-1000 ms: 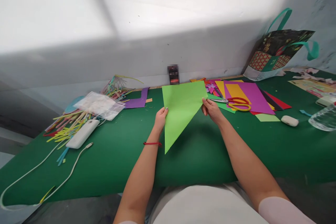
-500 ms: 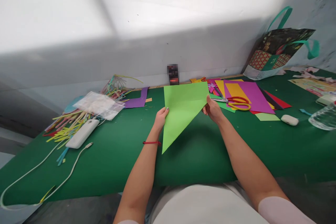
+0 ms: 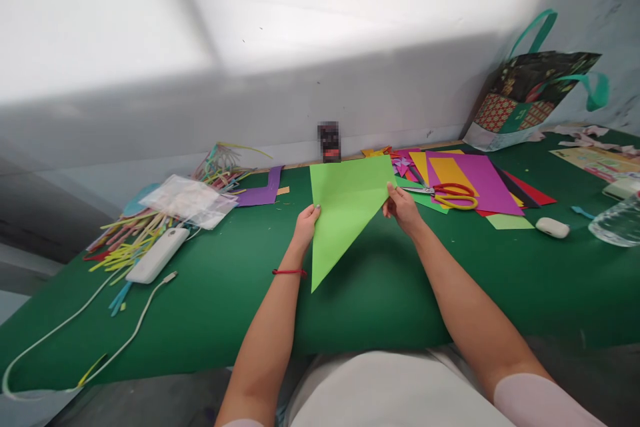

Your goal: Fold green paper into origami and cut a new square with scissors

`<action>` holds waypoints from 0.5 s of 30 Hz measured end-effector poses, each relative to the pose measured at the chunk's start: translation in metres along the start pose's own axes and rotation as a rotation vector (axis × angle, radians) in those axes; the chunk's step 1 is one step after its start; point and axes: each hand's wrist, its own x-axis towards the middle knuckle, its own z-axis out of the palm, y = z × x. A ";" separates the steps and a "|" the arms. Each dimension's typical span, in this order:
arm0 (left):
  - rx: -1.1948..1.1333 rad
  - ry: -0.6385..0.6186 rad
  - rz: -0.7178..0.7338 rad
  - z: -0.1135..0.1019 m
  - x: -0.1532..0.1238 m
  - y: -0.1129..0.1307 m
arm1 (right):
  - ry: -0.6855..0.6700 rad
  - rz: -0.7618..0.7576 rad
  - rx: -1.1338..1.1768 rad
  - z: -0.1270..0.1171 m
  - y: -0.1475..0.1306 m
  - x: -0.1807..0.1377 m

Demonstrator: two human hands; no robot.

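A light green sheet of paper (image 3: pixel 345 210), folded into a triangle, is held up over the green table (image 3: pixel 380 287) with its point toward me. My left hand (image 3: pixel 305 227) pinches its left edge; a red string circles that wrist. My right hand (image 3: pixel 403 208) pinches the right corner of the sheet. Both hands are closed on the paper.
Red-and-yellow scissors (image 3: pixel 447 197) lie on a stack of coloured sheets (image 3: pixel 480 183) to the right. A white earbud case (image 3: pixel 551 227), a clear bottle (image 3: pixel 617 227) and a patterned gift bag (image 3: pixel 525 97) are farther right. At left: coloured strips (image 3: pixel 125 247), plastic bag (image 3: pixel 187 200), white power bank (image 3: pixel 157 255) with cable.
The green triangle shifted slightly up and right half a second ago, then came back a little left; both hands keep their hold on it.
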 end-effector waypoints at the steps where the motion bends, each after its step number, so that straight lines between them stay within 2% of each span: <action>1: 0.012 0.000 0.008 0.000 -0.001 0.000 | -0.020 0.025 -0.014 0.002 0.001 -0.001; 7: 0.087 0.044 0.051 -0.001 -0.002 -0.003 | -0.076 0.065 -0.141 0.006 0.007 -0.003; 11: 0.105 0.049 0.049 -0.002 -0.001 -0.003 | -0.071 0.053 -0.134 0.004 0.010 -0.001; 15: 0.093 0.056 0.046 0.000 -0.002 -0.002 | -0.137 0.057 -0.121 0.006 0.014 -0.001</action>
